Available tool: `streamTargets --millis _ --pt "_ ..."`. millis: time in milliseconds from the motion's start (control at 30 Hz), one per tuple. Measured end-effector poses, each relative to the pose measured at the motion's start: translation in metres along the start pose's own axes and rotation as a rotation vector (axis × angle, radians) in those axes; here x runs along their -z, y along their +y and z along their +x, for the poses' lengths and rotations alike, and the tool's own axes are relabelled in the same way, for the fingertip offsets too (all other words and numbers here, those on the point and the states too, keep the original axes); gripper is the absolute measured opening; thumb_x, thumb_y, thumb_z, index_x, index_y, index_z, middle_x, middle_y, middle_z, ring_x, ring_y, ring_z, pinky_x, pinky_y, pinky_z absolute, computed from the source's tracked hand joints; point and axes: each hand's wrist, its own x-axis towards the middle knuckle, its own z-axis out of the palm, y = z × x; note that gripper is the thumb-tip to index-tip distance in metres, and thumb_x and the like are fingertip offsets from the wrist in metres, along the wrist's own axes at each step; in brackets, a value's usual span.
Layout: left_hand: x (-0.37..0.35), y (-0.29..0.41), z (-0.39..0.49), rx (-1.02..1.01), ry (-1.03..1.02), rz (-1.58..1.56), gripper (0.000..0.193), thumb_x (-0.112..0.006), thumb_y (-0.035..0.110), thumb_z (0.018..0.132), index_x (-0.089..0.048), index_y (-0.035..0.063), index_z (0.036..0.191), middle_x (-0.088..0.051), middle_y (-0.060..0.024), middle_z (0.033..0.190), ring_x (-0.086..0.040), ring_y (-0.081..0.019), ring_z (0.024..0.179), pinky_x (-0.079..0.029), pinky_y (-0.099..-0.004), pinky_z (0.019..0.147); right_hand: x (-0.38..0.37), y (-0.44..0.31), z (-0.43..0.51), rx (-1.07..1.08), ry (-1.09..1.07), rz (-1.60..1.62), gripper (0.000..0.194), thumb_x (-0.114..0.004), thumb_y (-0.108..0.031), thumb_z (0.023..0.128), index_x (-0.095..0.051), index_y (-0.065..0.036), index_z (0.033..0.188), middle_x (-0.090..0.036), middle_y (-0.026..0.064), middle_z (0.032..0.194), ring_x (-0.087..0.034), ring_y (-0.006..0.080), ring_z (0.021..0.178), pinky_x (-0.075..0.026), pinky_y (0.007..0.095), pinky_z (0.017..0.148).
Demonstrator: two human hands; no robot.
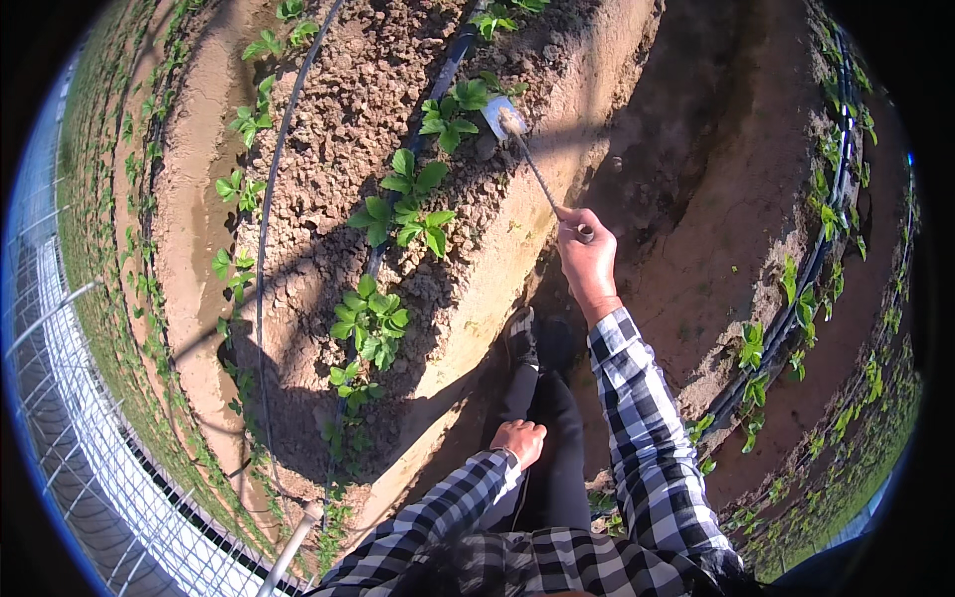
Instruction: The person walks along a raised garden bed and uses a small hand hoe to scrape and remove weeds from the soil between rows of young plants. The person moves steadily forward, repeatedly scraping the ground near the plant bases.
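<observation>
My right hand point(587, 242) is closed around the handle of a small hand hoe, out in front of me. The hoe's metal blade point(500, 118), with soil stuck on it, rests at the side of a raised bed, just right of a leafy green plant point(451, 116). Its thin shaft runs from the blade down to my fist, and the round handle end shows at the fist. My left hand point(522, 442) is curled near my thigh, low in the view; nothing shows in it. More leafy plants point(369, 321) grow along the bed's crumbly soil.
Black drip hoses point(277, 149) run along the planted bed. A furrow point(671, 194) lies to the right, with another planted row point(802, 298) beyond it. My shoe point(521, 332) stands beside the bed's sloping edge. At the far left are a wire fence point(74, 448) and a pale pole point(291, 548).
</observation>
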Motion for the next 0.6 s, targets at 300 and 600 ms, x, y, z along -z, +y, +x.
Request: streamTargets --millis 300,600 --pt "-0.003 -0.002 0.003 -0.072 0.074 -0.036 0.01 -0.052 0.016 0.081 -0.058 0.0092 0.077 -0.065 -0.0093 0.08 -0.062 -0.0263 0.082 -0.048 -0.037 0.074 0.019 -0.023 0.016 -0.001 0.108 0.335 0.011 -0.054 -0.002 0.086 -0.063 -0.002 0.093 -0.051 -0.0045 0.067 -0.04 0.0009 0.054 -0.032 0.0174 0.045" --pt "-0.005 -0.008 0.003 -0.05 -0.001 -0.001 0.011 -0.051 0.018 0.082 -0.059 0.0097 0.081 -0.065 -0.0089 0.083 -0.062 -0.0245 0.084 -0.048 -0.0356 0.075 0.065 -0.061 -0.02 -0.307 -0.108 0.084 0.014 -0.051 -0.001 0.084 -0.063 -0.002 0.091 -0.045 -0.0042 0.057 -0.036 0.0023 0.043 -0.026 0.0199 0.035"
